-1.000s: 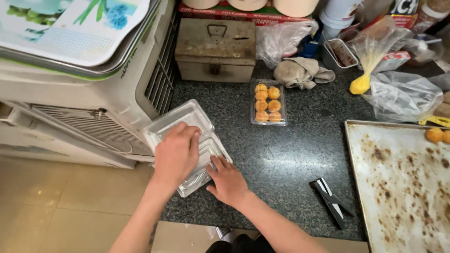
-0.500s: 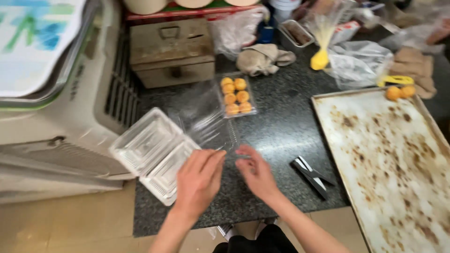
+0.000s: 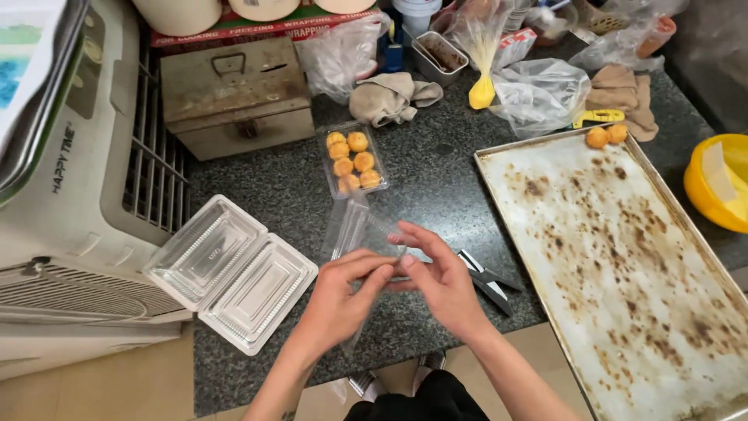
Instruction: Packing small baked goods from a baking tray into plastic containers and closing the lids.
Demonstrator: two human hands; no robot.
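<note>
Broadly, a dark speckled stone surface carries everything. On its right side lies a large metal baking tray, stained brown all over, with 2 small golden pastries left in its far corner. At the left edge stands a white machine with a grilled side, and behind it, toward the back, a worn metal box with its lid down.

Just in front of the machine, a clear plastic clamshell container lies spread wide, both halves hollow side up and nothing in them. Farther back, near the middle, a smaller clear tray holds 6 round golden pastries in 2 rows. A yellow bowl sits at the far right edge; what it holds cannot be told. Behind lie a piping bag with yellow filling at its tip, crumpled clear plastic bags and beige cloths.

Near the front edge, both hands meet over the surface. The left hand and the right hand hold a thin clear plastic box between them, lifted above the stone and nothing visible inside it. The fingers of the left hand are pressed together against its near edge, and the right hand's fingers pinch the same edge from the other side. Just right of the hands lies a small black tool.
</note>
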